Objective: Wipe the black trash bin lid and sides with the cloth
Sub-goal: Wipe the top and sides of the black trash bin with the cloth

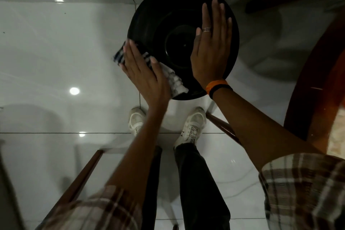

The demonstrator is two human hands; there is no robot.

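The black trash bin lid (164, 24) is round and glossy, seen from straight above in the upper middle. Its sides are hidden under it. My left hand (143, 74) lies flat on a white and dark striped cloth (174, 79), pressing it onto the lid's front left rim. The hand and cloth look motion-blurred. My right hand (211, 48) rests flat on the right half of the lid, fingers straight and together, with a ring and an orange and black wristband.
Glossy white floor tiles (65, 52) spread to the left. A dark wooden table (317, 84) curves along the right edge. A wooden chair leg (222, 127) stands by my right shoe (192, 127); another wooden rail (82, 175) runs at lower left.
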